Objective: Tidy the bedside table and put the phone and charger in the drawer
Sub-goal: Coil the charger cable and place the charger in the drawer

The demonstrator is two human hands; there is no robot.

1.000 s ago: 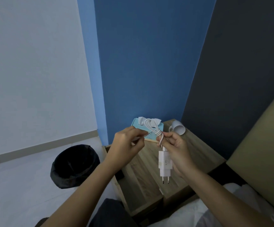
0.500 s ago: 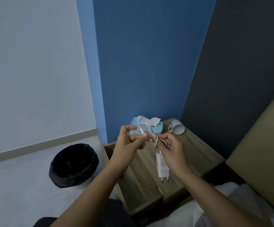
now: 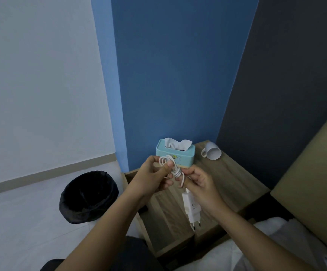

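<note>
Item under inspection: the charger [image 3: 191, 209], a white plug block with its white cable [image 3: 173, 169] wound into a small bundle. Both are being held in the air above the wooden worktop [image 3: 235, 180].

The left hand [image 3: 152, 179] is gripping the loops of the bundle. Its fingers [image 3: 167, 181] are curling round them from beneath and the thumb is pressing on top. The right hand [image 3: 202, 185] is pinching the cable right beside the tight wrapped turns, with all its fingers bent inward. The two sets of fingers are working close together, almost touching. The plug block is hanging below the right fingers, beside the wrist, with its two prongs pointing down.

Just beyond the left fingers, a pale blue tissue box [image 3: 175, 156] is standing at the back of the worktop, a tissue sticking up from its slot. Beyond and to the right of the right fingers, a white mug [image 3: 213, 151] is lying on its side. Well to the left of the left fingers and lower down, a black bin [image 3: 89, 196] is sitting on the floor. Under the right forearm, white bedding [image 3: 272, 237] is showing, with a tan headboard [image 3: 315, 173] rising further right.
</note>
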